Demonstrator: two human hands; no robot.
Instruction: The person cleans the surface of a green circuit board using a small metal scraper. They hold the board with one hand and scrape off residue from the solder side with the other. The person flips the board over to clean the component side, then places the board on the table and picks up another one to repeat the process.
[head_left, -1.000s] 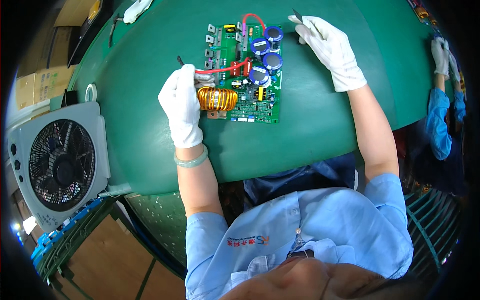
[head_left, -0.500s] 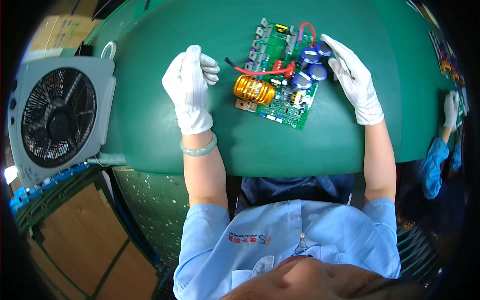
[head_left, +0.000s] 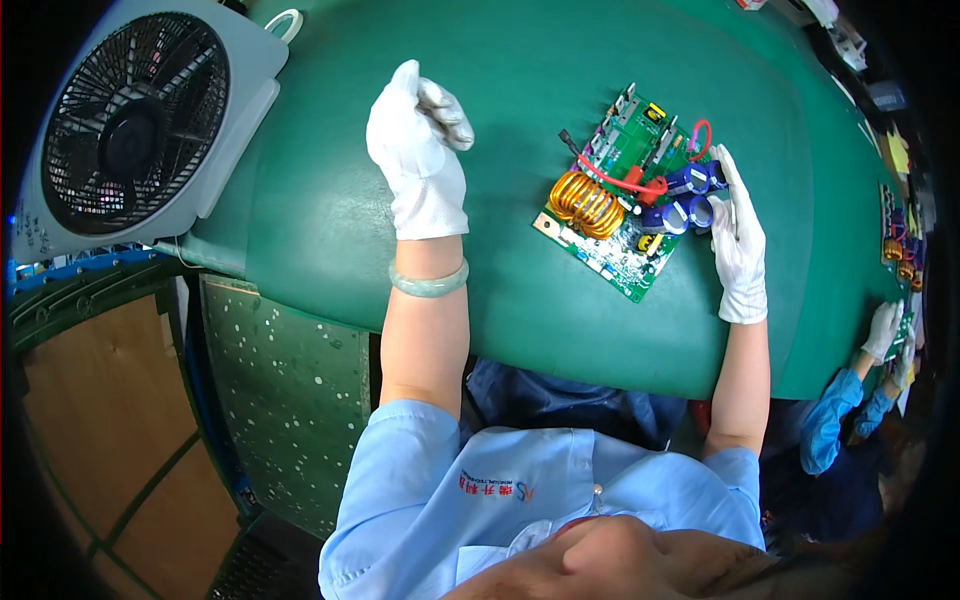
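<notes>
A green circuit board [head_left: 640,145] lies on the table, turned at a slant. It carries a copper-wound coil [head_left: 587,205], several blue capacitors [head_left: 688,180] and a red wire [head_left: 612,180] with a dark end. Left of the board, apart from it, my white-gloved left hand [head_left: 418,140] is raised with its fingers curled in; nothing shows in it, though the palm is hidden. My right hand [head_left: 738,240], gloved too, stands along the board's right side. Its fingers are stretched out beside the capacitors, touching or nearly touching them.
A grey box fan [head_left: 225,150] stands at the table's left. The green table's [head_left: 560,345] front edge runs before my body. At the far right, another person's gloved hand [head_left: 882,330] works near more circuit boards [head_left: 900,250].
The whole view has swung, so table, fan and board appear shifted and turned. My left hand is farther from the board. My right fingers have straightened beside the capacitors.
</notes>
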